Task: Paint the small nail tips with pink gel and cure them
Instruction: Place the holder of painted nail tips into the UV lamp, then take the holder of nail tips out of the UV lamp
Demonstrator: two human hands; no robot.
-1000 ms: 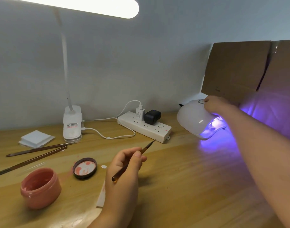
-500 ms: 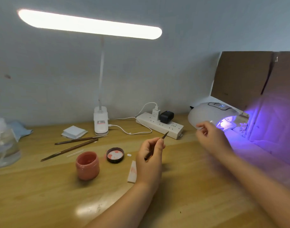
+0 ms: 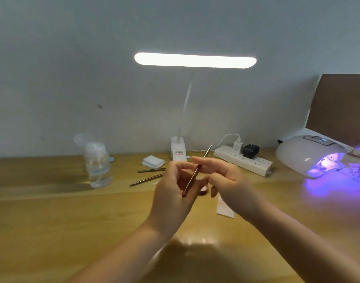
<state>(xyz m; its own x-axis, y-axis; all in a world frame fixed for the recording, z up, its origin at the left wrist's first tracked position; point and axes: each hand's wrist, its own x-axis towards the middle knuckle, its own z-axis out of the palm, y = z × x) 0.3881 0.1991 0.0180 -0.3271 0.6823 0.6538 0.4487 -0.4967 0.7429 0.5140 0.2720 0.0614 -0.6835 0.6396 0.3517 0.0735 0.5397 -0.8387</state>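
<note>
wooden desk (image 3: 52, 211), grey wall behind. left hand (image 3: 175, 190) pinches brush (image 3: 192, 176) mid-shaft, centre frame; right hand (image 3: 228, 180) half-curled, contents indiscernible. curing lamp (image 3: 303, 156) lit, 3 o'clock. brush likely light, stiff, slender.

Lighting and image quality. A lit desk lamp (image 3: 195, 60), its bar blown out to pure white, supplies soft, even light to the grey wall and the wooden table (image 3: 52, 211). At far right the curing lamp (image 3: 309, 155) casts a violet glow over the table beside it. A dark shadow lies on the table under the forearms, with faint glare at its top edge. Both hands are slightly motion-blurred. Wide-angle distortion curves the table edge.
</note>
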